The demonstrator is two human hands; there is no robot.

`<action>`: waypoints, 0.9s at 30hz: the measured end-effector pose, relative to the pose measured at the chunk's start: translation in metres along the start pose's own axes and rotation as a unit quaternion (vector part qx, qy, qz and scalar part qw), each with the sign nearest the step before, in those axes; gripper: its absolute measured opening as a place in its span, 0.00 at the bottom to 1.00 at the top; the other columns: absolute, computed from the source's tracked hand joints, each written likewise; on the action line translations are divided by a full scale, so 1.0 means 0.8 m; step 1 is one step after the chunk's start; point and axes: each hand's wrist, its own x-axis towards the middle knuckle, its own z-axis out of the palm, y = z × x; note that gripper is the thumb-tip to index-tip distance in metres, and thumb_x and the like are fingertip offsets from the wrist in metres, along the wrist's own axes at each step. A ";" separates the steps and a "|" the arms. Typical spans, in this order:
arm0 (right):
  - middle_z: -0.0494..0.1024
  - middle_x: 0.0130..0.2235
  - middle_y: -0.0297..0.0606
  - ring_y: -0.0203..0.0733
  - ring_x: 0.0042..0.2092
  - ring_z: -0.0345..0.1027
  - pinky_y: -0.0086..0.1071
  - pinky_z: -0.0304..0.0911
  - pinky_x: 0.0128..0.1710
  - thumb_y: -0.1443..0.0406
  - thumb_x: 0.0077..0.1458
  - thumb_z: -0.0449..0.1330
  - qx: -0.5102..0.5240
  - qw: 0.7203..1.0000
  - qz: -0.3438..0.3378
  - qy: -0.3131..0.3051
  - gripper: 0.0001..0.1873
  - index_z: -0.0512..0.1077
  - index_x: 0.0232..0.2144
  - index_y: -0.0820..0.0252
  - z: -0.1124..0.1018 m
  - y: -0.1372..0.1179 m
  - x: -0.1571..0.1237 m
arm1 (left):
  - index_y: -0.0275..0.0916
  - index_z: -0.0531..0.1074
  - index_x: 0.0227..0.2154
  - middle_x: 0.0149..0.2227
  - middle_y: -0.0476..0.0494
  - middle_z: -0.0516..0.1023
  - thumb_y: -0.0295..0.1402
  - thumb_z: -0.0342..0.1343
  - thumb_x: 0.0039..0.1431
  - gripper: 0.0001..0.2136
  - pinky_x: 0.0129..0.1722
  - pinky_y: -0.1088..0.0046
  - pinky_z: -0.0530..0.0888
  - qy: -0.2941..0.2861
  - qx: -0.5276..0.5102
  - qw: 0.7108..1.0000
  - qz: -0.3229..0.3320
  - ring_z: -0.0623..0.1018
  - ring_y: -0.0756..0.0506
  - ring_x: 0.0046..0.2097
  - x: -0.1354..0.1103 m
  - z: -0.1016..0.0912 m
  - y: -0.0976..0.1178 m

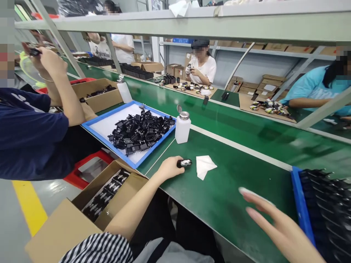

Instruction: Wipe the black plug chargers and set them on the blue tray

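Left hand [170, 168] grips black plastic housing [185, 163], left of white wipe [205, 167]; right hand [274, 221] open, wipe's right.

striped sleeve [100, 248], black trousers [157, 221]

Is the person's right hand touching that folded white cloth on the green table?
Apart. The head view shows a strip of green tabletop between the right hand's fingertips and the white cloth.
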 end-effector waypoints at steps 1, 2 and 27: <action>0.70 0.41 0.37 0.45 0.41 0.64 0.36 0.61 0.39 0.49 0.42 0.45 0.012 0.999 0.014 -0.047 0.26 0.65 0.39 0.53 0.011 -0.016 0.018 | 0.41 0.66 0.35 0.32 0.49 0.72 0.31 0.49 0.40 0.14 0.33 0.76 0.66 -0.002 -0.007 1.000 0.009 0.71 0.47 0.35 -0.010 0.001 -0.005; 0.68 0.42 0.40 0.45 0.41 0.63 0.36 0.61 0.39 0.51 0.44 0.44 0.008 0.998 0.033 -0.059 0.26 0.63 0.43 0.57 0.025 -0.030 0.042 | 0.40 0.65 0.36 0.33 0.49 0.71 0.31 0.48 0.41 0.15 0.34 0.75 0.66 0.001 -0.013 1.000 0.016 0.70 0.47 0.35 -0.018 0.003 -0.009; 0.69 0.40 0.43 0.44 0.41 0.61 0.34 0.56 0.37 0.68 0.48 0.43 0.047 0.977 -0.165 0.127 0.18 0.63 0.41 0.64 0.057 -0.228 0.305 | 0.38 0.65 0.38 0.36 0.44 0.70 0.34 0.49 0.44 0.15 0.42 0.67 0.62 0.096 -0.096 0.989 0.051 0.67 0.45 0.40 -0.038 0.036 -0.028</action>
